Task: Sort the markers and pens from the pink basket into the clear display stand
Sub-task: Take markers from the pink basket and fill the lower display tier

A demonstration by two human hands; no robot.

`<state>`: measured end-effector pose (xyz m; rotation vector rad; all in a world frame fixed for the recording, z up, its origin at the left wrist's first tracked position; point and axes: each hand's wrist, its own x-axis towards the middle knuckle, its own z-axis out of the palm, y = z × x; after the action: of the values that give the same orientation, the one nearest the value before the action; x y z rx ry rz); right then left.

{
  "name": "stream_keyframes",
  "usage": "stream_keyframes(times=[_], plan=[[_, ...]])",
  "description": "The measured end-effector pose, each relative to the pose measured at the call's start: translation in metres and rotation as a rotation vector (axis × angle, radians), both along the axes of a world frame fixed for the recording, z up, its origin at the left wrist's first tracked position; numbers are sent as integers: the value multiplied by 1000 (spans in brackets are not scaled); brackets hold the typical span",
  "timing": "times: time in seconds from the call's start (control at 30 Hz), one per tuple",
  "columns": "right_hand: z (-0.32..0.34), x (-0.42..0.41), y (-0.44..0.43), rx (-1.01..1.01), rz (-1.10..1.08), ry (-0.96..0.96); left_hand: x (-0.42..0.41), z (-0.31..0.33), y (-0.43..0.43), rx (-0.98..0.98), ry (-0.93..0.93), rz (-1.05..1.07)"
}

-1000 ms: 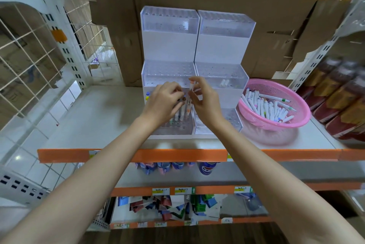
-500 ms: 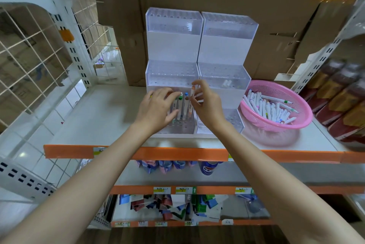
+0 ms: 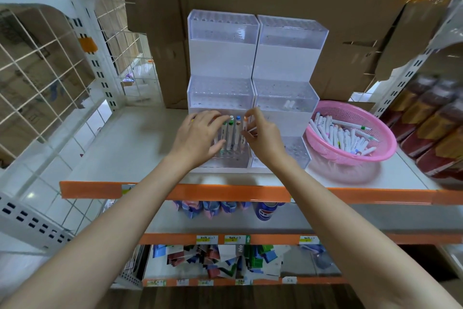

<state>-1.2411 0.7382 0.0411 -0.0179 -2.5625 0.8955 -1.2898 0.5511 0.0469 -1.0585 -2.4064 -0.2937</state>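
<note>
while the right hand (image 3: 263, 138) pinches an orange-capped marker (image 3: 245, 131) over the stand (image 3: 223, 93), left hand (image 3: 200, 136) fingers spread loosely beside seated markers; it should drop straight into a free hole. basket (image 3: 350, 131) stays nearly full.

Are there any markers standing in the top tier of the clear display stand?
No. The top tier of the clear display stand is bare; the upright markers stand only in the lowest left tier.

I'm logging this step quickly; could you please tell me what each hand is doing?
Left hand: open, fingers spread by the standing markers.
Right hand: closed on a marker.
</note>
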Motion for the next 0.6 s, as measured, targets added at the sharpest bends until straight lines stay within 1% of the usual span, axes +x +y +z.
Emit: stream_keyframes(times=[0.1, 0.17, 0.23, 0.37, 0.47, 0.6], plan=[[0, 4, 2, 19, -5, -55, -1, 1, -4, 3, -6, -2], [1, 9, 7, 34, -17, -18, -1, 3, -5, 12, -7, -4], [3, 15, 13, 104, -39, 25, 0, 6, -3, 20, -3, -18], [9, 26, 27, 291, -76, 40, 5, 13, 16, 53, 2, -50], [4, 37, 46, 403, -92, 8, 14, 16, 43, 57, -13, -82], [1, 53, 75, 416, -135, -63, 19, 9, 68, 52, -5, -2]])
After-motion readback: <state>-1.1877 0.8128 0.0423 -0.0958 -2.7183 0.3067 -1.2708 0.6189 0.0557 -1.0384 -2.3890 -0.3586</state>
